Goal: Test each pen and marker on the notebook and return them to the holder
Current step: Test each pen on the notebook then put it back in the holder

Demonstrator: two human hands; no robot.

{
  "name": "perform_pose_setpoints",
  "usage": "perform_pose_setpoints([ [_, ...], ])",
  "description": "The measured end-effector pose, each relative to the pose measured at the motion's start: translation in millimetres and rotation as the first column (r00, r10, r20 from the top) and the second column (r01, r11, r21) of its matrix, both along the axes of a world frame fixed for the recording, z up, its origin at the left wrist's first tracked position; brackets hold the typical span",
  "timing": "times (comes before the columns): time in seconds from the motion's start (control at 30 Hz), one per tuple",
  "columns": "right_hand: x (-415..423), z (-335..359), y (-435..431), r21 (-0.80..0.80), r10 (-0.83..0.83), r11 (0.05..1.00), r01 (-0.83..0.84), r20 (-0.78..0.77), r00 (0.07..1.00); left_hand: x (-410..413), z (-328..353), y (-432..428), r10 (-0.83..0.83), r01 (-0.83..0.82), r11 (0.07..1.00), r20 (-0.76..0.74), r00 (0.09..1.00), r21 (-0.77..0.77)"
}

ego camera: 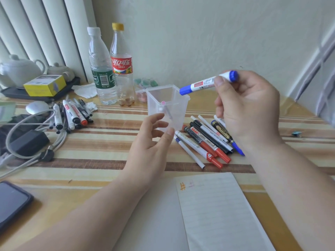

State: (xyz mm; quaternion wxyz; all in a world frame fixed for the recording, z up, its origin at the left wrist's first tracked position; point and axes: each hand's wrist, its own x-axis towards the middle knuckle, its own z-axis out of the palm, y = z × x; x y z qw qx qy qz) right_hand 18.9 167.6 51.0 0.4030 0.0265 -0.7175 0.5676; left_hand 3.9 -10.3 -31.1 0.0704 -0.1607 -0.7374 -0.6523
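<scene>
Blue marker (204, 85) is getting pinched by the right hand (248, 109), its capped tip hanging over the clear holder (154, 104) rim at 2 o'clock. Left hand (148, 147) is hovering loose-fingered at the holder's 7 o'clock, gripping nothing. Bottle (121, 66) at 11 o'clock is showing 可口可乐; notebook (217, 214) is showing an orange #.
</scene>
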Motion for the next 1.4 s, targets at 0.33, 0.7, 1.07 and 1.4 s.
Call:
perform_pose_setpoints([
  [0.33,-51,13,-11,0.199,-0.074,0.979,0.042,0.156,0.985,2,4,-2,0.148,-0.149,0.988,0.014,0.989,0.047],
  [0.7,-2,-9,12,0.552,-0.306,0.834,-0.014,0.482,0.821,3,5,-3,0.169,-0.168,0.985,0.018,0.985,-0.036],
  [1.07,48,-47,8,0.678,-0.426,0.693,-0.245,0.659,0.619,9,5,2,0.071,-0.062,0.983,0.050,0.996,-0.175],
  [1.4,48,-36,21,0.500,-0.341,0.863,-0.076,0.686,0.643,8,2,3,0.048,-0.043,0.974,0.019,0.999,-0.224],
])
